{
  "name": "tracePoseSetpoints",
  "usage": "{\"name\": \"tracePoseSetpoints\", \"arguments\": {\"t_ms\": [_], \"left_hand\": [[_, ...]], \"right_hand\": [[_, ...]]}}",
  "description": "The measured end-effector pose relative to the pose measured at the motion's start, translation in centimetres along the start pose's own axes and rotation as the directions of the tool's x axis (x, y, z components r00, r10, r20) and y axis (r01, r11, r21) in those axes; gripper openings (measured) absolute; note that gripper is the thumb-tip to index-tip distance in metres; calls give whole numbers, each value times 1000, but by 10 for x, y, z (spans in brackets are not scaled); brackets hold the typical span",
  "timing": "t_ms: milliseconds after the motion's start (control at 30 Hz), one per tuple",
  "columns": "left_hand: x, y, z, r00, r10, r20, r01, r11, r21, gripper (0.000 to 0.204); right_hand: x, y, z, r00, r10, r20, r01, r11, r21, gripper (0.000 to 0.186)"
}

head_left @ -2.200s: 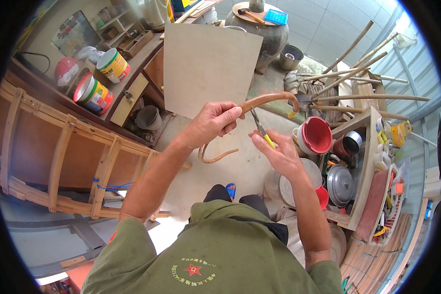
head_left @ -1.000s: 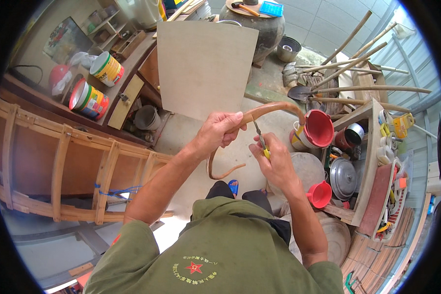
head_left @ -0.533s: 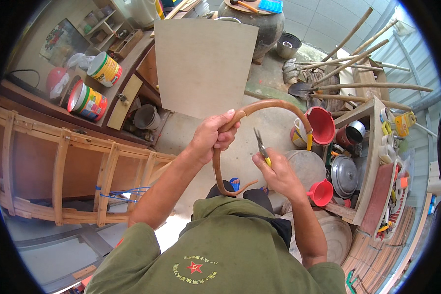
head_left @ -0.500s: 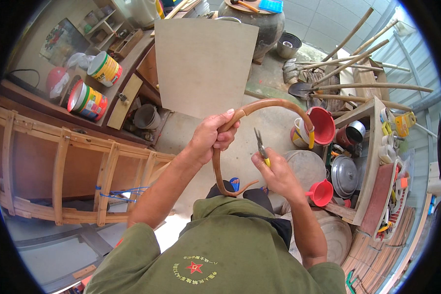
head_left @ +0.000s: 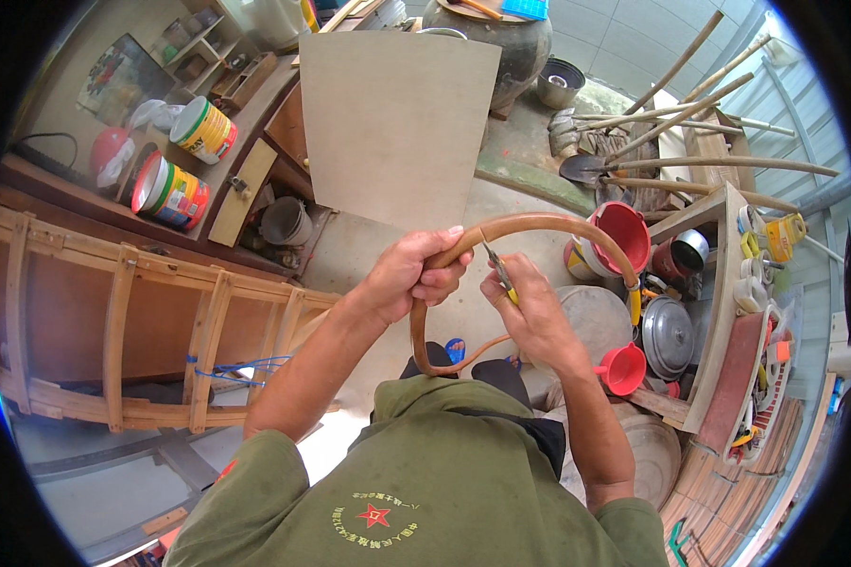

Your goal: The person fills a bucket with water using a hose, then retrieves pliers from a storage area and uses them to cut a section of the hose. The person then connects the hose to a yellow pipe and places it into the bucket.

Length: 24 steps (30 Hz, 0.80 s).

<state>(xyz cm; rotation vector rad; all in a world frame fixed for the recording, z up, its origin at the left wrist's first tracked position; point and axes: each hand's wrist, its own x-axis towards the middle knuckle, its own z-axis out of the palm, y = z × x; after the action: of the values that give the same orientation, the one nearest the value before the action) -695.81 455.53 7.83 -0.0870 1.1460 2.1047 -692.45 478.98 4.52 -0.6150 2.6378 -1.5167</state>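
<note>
Left hand: the brown hose [head_left: 539,224] was gripped in the curled fingers of the left hand [head_left: 414,274], thumb laid along its top.
Right hand: narrow-tipped pliers [head_left: 503,277] with yellow on the handles were held in the right hand [head_left: 529,307]; the two hands were kept apart.
Pliers' tips: they were pointed at a short slit in the hose, just right of the left hand; whether the hose was touched could not be told.
Hose: it was held above the floor in front of the body, arched to the right, its yellow end [head_left: 634,304] hung near the red bucket [head_left: 624,236]; its thinner part was looped below the hands.
Beyond the hands: a pale flat board [head_left: 397,123] was seen.
Left side: a wooden ladder [head_left: 113,331] was seen.
Right side: a red dipper [head_left: 622,369] was seen beside a round metal lid [head_left: 668,331].
</note>
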Motion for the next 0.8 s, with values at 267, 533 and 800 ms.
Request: {"name": "tracePoseSetpoints", "arguments": {"t_ms": [267,533,800], "left_hand": [[2,-9,2,999,-4,43,6,999,-34,39],[4,-5,0,989,-99,108,100,995,-4,39],[3,3,7,979,-110,172,96,991,88,40]], "right_hand": [[-7,-2,-6,996,81,42,-84,995,54,26],[-7,2,0,997,20,-71,-24,998,-62,26],[2,-2,-21,979,-175,-102,131,932,-338,33]]}}
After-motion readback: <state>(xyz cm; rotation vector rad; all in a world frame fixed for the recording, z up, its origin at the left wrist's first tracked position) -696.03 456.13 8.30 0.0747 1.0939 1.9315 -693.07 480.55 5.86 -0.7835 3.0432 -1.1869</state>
